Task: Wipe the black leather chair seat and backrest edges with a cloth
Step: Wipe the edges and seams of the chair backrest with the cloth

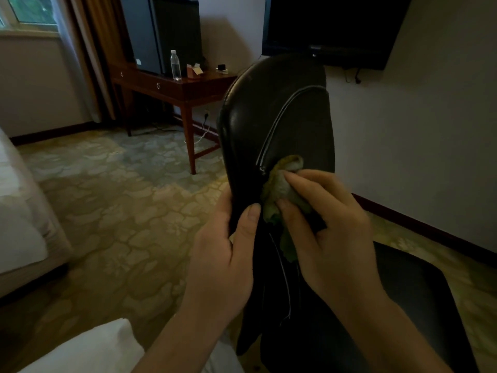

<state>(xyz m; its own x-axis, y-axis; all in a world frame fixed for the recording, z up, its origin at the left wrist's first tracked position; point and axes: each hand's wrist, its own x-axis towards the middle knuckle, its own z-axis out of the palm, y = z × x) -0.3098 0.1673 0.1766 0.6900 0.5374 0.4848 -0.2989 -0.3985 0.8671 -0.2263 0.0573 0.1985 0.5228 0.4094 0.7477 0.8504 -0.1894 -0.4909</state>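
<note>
The room is dim. Daylight enters from the window (29, 12) at upper left and spreads over the carpet (113, 184), paler near the desk (172, 88) and darker toward the lower edge. The chair (247, 122) carries a faint sheen along its edge and piping, and its lower part sinks into shadow. The TV (330, 25) is a black mass without detail. The left hand (223, 251), right hand (330, 227) and cloth (279, 184) look slightly soft. Straight lines bow toward the frame edges.

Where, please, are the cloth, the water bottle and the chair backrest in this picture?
cloth (273, 191), head view, bunched middle fold.
water bottle (175, 66), head view, clear body.
chair backrest (255, 117), head view, upper leather face.
</note>
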